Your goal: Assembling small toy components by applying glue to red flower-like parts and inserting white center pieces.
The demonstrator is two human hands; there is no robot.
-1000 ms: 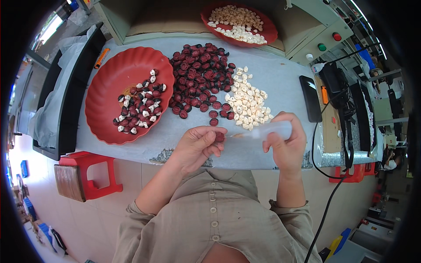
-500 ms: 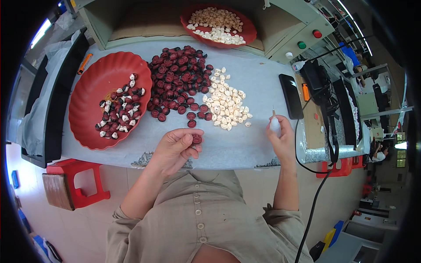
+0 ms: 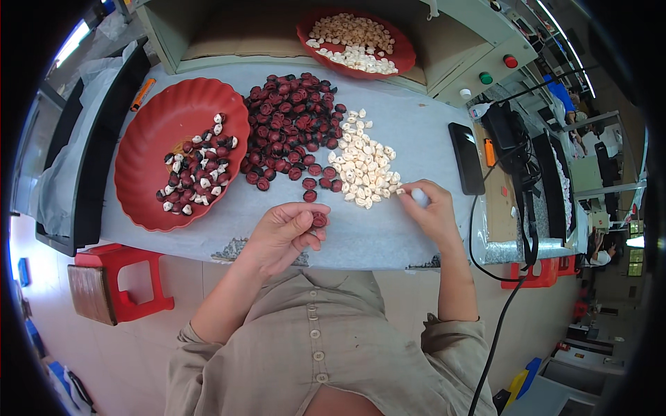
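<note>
One red fruit (image 3: pixel 319 220) pinched in left hand (image 3: pixel 281 232); right hand (image 3: pixel 430 211) grips white tool (image 3: pixel 419 197): best steady fruit, push centrally

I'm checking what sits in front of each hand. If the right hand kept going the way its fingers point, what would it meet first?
The right hand, holding a small white tool, points up-left toward the white kernel pile. It would likely meet that pile's near edge first, almost at the fingertips, with the dark red fruits beyond.
</note>
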